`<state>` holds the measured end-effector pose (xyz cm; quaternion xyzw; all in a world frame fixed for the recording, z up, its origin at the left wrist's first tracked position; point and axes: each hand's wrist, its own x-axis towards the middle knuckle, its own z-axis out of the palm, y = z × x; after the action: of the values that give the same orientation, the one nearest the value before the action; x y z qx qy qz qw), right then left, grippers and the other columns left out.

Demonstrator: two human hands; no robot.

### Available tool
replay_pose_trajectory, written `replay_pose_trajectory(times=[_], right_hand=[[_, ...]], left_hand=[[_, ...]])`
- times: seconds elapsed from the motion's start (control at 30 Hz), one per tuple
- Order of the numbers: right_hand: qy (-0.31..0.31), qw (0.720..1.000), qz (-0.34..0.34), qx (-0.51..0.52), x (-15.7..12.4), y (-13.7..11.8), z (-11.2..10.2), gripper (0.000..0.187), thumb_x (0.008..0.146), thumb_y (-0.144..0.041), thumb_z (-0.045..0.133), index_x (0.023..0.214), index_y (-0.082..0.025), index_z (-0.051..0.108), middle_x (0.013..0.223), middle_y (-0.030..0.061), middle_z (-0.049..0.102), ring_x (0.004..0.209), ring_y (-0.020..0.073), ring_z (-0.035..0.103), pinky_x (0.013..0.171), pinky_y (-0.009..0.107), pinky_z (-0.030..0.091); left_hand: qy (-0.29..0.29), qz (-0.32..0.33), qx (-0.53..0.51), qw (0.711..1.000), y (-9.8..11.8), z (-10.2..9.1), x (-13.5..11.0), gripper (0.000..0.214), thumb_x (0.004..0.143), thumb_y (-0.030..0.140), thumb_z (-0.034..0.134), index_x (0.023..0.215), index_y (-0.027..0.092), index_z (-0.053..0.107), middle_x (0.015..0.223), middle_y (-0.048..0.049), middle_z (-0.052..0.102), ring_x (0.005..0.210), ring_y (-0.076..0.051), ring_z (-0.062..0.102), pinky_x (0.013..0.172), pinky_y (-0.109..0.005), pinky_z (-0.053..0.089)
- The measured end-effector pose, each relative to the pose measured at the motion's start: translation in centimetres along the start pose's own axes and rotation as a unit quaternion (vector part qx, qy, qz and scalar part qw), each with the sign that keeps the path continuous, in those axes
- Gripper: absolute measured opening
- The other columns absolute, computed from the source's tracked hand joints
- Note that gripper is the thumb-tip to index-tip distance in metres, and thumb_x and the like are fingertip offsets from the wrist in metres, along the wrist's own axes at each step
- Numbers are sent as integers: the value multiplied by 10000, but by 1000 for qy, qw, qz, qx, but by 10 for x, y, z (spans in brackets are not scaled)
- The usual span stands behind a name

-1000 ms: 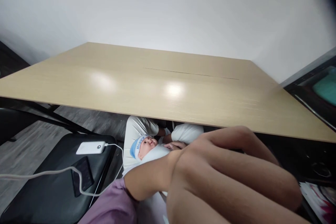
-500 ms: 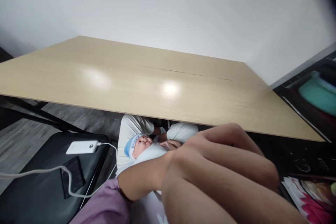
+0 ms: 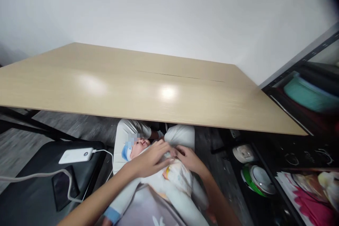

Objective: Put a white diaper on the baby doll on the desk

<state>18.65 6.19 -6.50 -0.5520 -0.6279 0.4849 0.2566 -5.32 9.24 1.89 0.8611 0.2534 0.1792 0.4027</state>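
Observation:
A baby doll with a blue and white cap and pale clothes lies across my lap, its head to the left. My left hand reaches over its chest, with the thumb apart from the curved fingers. From the other side, my right hand has its fingers bent in at the upper edge of a white wrap with orange patches around the doll's middle. The fingertips of both hands meet there, and they partly hide what lies between them.
A wooden table spans the space ahead. On a black stool at left lie a white power bank with a cable and a dark phone. Shelves at right hold a teal bowl, a green-rimmed container and pink cloth.
A hand that was large and close to the camera has come down to the doll. Both hands now meet over its body, and more of the doll shows. The view has shifted slightly.

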Motion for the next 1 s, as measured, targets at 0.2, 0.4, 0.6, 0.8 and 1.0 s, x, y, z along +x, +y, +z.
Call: replay_pose_trajectory(times=[0.2,0.4,0.6,0.8,1.0], right_hand=[[-26,1000,-10,11,-12,-15,-6,315,975,-452,659,1012,-180,815,964,73,812,880,252,724,770,328,540],[13,998,-23,-56,6,-1,-22,350,960,-474,652,875,-167,799,806,56,781,748,204,683,688,296,492],[103,993,-45,-30,23,7,-19,368,984,-527,614,974,-195,771,941,72,788,895,233,721,847,341,544],[-30,992,-120,-22,19,-29,6,280,1038,-402,581,1171,-242,768,1155,66,760,1076,218,693,976,346,528],[-28,988,-148,-28,16,-31,16,227,1051,-284,531,1076,-230,750,1077,48,714,1047,184,661,961,314,497]], left_hand=[[42,-67,-81,994,-24,24,-45,260,1075,399,557,1282,266,641,1314,-62,658,1252,-237,564,1120,-373,384],[87,-62,-192,976,-14,21,-48,205,1029,410,644,1026,209,685,1153,-79,687,1134,-235,618,1055,-370,436],[48,-154,-374,913,-19,31,-83,320,1006,489,665,949,178,612,884,-39,662,839,-185,628,823,-315,491],[127,-160,-211,956,-17,32,-71,315,1058,483,566,1252,241,619,1165,-79,630,1080,-236,565,992,-366,441],[60,-90,-88,990,-19,21,-35,209,1030,418,627,1116,238,689,1178,-64,662,1160,-253,573,1048,-380,408]])
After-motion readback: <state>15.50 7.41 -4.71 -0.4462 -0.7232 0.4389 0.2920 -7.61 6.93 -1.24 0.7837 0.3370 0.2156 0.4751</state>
